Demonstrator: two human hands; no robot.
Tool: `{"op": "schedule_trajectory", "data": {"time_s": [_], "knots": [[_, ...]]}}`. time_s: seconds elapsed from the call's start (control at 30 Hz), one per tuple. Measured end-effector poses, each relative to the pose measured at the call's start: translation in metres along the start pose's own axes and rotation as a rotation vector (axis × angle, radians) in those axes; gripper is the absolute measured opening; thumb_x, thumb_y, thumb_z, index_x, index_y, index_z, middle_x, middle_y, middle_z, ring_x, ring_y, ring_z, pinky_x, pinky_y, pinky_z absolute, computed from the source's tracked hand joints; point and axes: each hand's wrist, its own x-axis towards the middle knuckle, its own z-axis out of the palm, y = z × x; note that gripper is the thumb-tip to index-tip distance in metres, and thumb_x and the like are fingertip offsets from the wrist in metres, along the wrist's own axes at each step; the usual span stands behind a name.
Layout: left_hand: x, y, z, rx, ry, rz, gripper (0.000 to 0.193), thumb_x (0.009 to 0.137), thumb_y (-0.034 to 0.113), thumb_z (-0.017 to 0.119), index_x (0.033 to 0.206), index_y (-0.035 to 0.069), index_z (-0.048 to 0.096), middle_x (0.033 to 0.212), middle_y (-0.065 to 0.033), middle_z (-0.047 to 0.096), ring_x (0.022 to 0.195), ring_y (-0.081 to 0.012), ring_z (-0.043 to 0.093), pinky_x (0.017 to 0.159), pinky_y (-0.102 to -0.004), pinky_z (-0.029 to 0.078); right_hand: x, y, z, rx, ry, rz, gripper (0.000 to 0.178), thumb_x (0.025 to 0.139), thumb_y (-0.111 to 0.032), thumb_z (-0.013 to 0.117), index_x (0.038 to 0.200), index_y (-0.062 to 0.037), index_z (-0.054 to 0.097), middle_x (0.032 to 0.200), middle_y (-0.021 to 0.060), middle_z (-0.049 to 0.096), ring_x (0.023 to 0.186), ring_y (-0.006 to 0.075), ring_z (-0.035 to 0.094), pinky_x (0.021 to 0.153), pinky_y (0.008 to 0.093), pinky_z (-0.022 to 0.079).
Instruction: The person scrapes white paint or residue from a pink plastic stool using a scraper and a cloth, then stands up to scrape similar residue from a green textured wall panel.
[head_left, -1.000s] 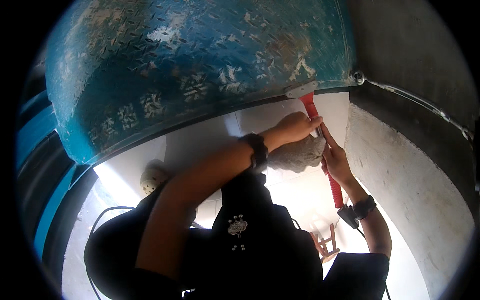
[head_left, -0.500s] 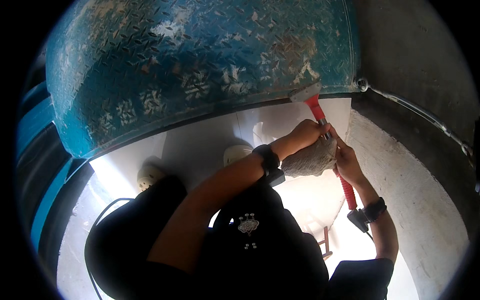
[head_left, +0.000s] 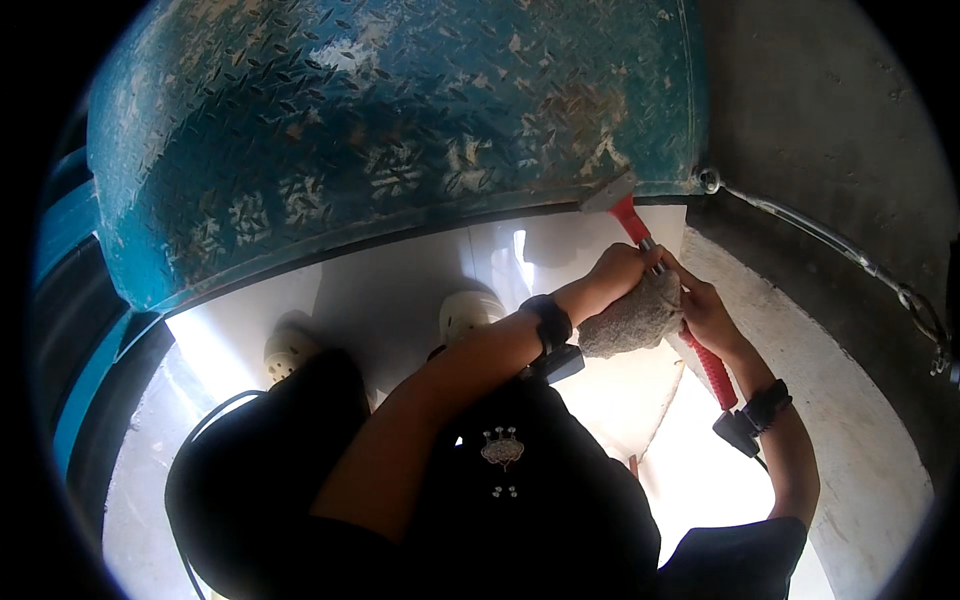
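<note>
A long-handled scraper (head_left: 713, 372) with a red grip, a metal shaft and a flat blade slants between my hands. Its blade overlaps the lower edge of the worn teal tread plate (head_left: 420, 110) in the head view; whether they touch I cannot tell. My left hand (head_left: 622, 270) is closed at the metal shaft, just below the red neck. Lower down, my right hand (head_left: 706, 312) wraps round the handle. A bunched grey cloth (head_left: 632, 318) hangs between both hands against the handle, and it hides part of the shaft and some fingers.
A metal rod with an eye end and a hook (head_left: 820, 225) runs along the dark grey wall at the right. Below the plate is a pale floor panel (head_left: 380, 270), where my light-coloured clogs (head_left: 470, 312) stand. A black cable (head_left: 190, 450) curves at the left.
My hands and the lower end of the scraper handle have shifted slightly right. The cloth has bunched into a rounder shape. The whole view has moved a little.
</note>
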Motion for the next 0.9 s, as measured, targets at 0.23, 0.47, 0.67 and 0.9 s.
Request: {"op": "schedule_trajectory", "data": {"time_s": [0.23, 0.47, 0.67, 0.9], "knots": [[0.006, 0.002, 0.0, 0.154, 0.015, 0.105, 0.042, 0.093, 0.035, 0.047, 0.09, -0.002, 0.064, 0.082, -0.0093, 0.063, 0.073, -0.0161, 0.058, 0.069, -0.0314, 0.043, 0.007, 0.005, 0.001, -0.013, 0.056, -0.007, 0.043, 0.097, -0.012, 0.034, 0.139, -0.0232, 0.033, 0.052, -0.0018, 0.043, 0.04, 0.0054, 0.039, 0.038, 0.0223, 0.036], [-0.006, 0.01, -0.007, 0.221, 0.02, 0.139, 0.05, 0.092, 0.043, 0.046, 0.091, -0.003, 0.064, 0.081, -0.0119, 0.063, 0.075, -0.0165, 0.057, 0.07, -0.0321, 0.043, 0.006, 0.007, 0.007, 0.101, 0.048, -0.01, 0.045, 0.097, -0.012, 0.034, 0.14, -0.0239, 0.03, 0.053, -0.0021, 0.044, 0.04, 0.0048, 0.039, 0.039, 0.0215, 0.036], [0.001, 0.033, -0.016, 0.347, 0.013, 0.188, 0.047, 0.093, 0.042, 0.045, 0.093, -0.001, 0.064, 0.084, -0.0126, 0.064, 0.079, -0.0199, 0.059, 0.073, -0.0325, 0.043, 0.036, -0.005, 0.0, 0.149, 0.067, -0.157, 0.052, 0.093, -0.003, 0.033, 0.141, -0.0213, 0.029, 0.056, -0.0028, 0.046, 0.042, 0.004, 0.04, 0.039, 0.02, 0.036], [0.017, 0.032, -0.024, 0.382, 0.043, 0.259, 0.041, 0.093, 0.037, 0.044, 0.097, 0.0, 0.062, 0.091, -0.0108, 0.064, 0.085, -0.0184, 0.058, 0.075, -0.0319, 0.042, 0.051, 0.0, -0.003, 0.272, 0.003, -0.197, 0.054, 0.091, -0.002, 0.039, 0.141, -0.0225, 0.029, 0.058, -0.0027, 0.048, 0.042, 0.0034, 0.04, 0.038, 0.0202, 0.035]]}}
